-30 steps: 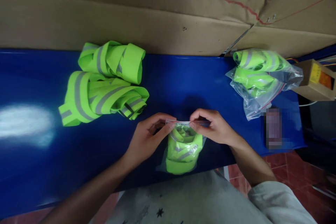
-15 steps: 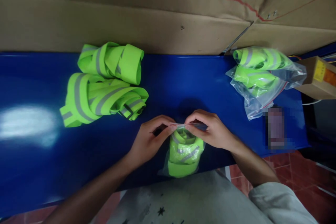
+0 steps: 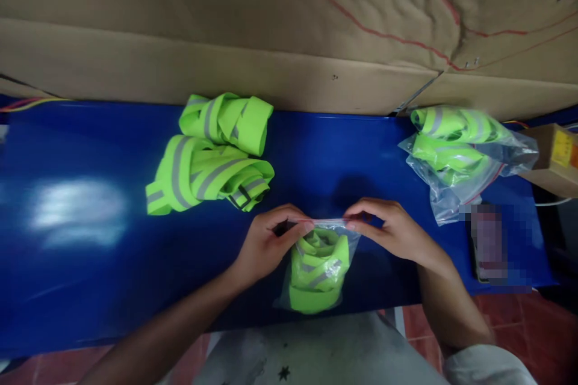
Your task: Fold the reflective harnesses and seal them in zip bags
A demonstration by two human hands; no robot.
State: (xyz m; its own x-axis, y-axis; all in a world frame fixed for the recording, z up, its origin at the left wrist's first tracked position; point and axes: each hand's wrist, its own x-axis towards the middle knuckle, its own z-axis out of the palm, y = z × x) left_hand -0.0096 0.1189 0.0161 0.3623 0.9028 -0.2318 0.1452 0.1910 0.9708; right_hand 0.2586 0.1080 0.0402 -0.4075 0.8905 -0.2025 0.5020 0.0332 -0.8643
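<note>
A clear zip bag (image 3: 316, 267) with a folded neon-green reflective strap inside lies at the near edge of the blue table (image 3: 90, 264). My left hand (image 3: 268, 243) pinches the left end of the bag's red-lined top strip. At the right end of that strip my right hand (image 3: 395, 230) pinches it too. Both hands are closed on the bag's mouth, a short way apart.
Two loose neon-green reflective straps (image 3: 212, 159) lie folded at the table's back left. Bagged straps (image 3: 456, 147) pile up at the back right, beside a cardboard box (image 3: 557, 156). A dark blurred object (image 3: 490, 240) lies at the right. Cardboard sheets (image 3: 271, 30) line the back.
My hands have drawn apart along the bag's top strip, the right one sliding rightwards. The head camera has shifted, so everything sits lower and further right in the picture.
</note>
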